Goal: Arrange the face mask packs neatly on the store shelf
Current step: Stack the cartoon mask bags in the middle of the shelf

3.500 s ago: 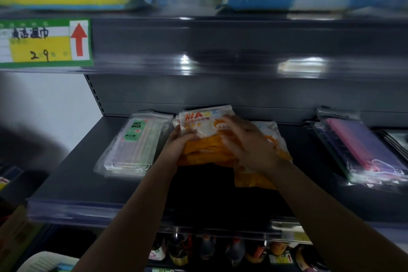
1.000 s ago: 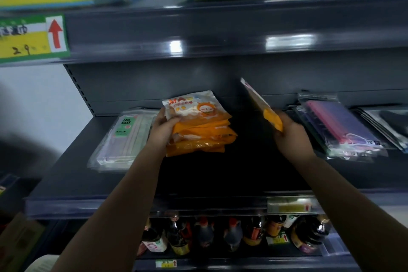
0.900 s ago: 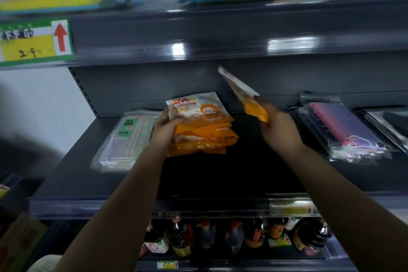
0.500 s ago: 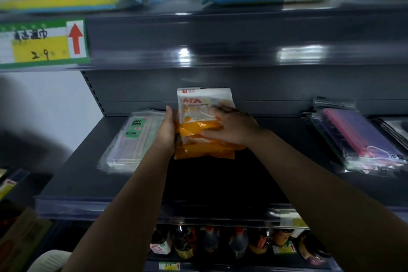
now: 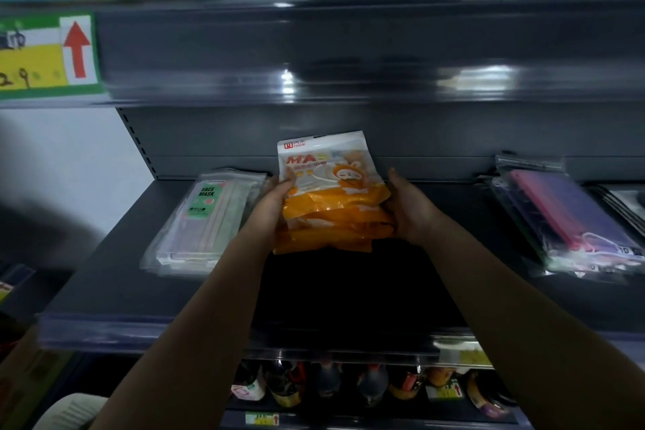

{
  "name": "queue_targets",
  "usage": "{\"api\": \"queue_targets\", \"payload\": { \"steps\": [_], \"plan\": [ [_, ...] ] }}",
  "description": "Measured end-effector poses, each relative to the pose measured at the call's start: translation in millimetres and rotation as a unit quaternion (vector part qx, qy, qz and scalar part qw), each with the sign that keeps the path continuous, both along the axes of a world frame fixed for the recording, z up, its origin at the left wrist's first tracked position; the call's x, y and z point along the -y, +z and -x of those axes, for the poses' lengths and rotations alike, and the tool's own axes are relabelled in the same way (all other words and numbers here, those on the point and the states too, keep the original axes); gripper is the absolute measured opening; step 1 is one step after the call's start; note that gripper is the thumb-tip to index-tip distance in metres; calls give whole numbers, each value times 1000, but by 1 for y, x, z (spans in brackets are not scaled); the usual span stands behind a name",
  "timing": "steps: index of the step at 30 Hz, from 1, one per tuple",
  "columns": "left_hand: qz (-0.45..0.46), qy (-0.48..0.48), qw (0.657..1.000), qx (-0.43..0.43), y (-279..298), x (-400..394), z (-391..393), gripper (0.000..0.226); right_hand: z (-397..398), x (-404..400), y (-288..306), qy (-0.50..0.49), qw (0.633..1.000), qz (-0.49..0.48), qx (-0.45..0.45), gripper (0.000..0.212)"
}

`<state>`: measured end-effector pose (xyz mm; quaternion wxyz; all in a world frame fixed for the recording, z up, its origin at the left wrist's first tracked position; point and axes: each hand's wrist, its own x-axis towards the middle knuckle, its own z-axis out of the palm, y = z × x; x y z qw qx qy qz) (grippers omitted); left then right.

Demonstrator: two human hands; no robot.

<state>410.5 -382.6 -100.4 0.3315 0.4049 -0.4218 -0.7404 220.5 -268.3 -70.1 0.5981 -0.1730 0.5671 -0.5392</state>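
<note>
Now my left hand point(image 5: 270, 211) and right hand point(image 5: 408, 209) clasp the orange mask packs point(image 5: 331, 206) from either side, fingers curled round the edges, just above the middle of the shelf point(image 5: 115, 290). I should square the edges, then lower the stack flat between the green-label packs point(image 5: 206, 220) and purple packs point(image 5: 572, 223).

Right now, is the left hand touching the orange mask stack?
Touching. The head view shows the left hand against the left edge of the orange mask stack, thumb lying over the top pack's front.
</note>
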Motion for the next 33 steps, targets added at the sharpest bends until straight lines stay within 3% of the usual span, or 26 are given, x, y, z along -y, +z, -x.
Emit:
{"api": "queue_targets", "payload": {
  "steps": [5, 12, 19, 22, 24, 25, 27, 28, 30, 32, 33],
  "plan": [
    [-25, -40, 999, 7, 1, -9, 19, 51, 3, -10, -1, -14, 998, 62, -5, 54],
    [-12, -79, 997, -11, 9, -38, 59, 45, 37, -39, 1, -47, 996, 59, -46, 40],
    [2, -95, 995, 0, 24, -52, 75, 56, 57, -58, -5, -38, 993, 93, -63, 59],
    [80, -41, 996, 8, 30, -74, 66, 68, 53, -70, -9, -83, 974, 135, -164, 98],
    [210, 8, 976, 49, 30, -93, 57, 81, 42, -79, -6, -81, 925, 191, -318, 98],
    [322, 19, 941, 104, 28, -102, 53, 84, 39, -82, -9, -54, 887, 213, -405, 93],
    [547, -6, 792, 273, 20, -110, 51, 89, 36, -81, -16, -29, 839, 234, -491, 83],
    [614, -26, 707, 349, 14, -111, 53, 90, 33, -79, -15, -43, 843, 235, -481, 77],
    [690, -16, 580, 433, 7, -110, 59, 87, 30, -74, -14, -75, 868, 229, -434, 63],
    [726, -14, 497, 475, 0, -108, 66, 80, 28, -69, -10, -80, 888, 208, -402, 57],
    [735, -12, 473, 486, -3, -106, 70, 77, 28, -68, -9, -78, 888, 198, -407, 56]
  ]
}}
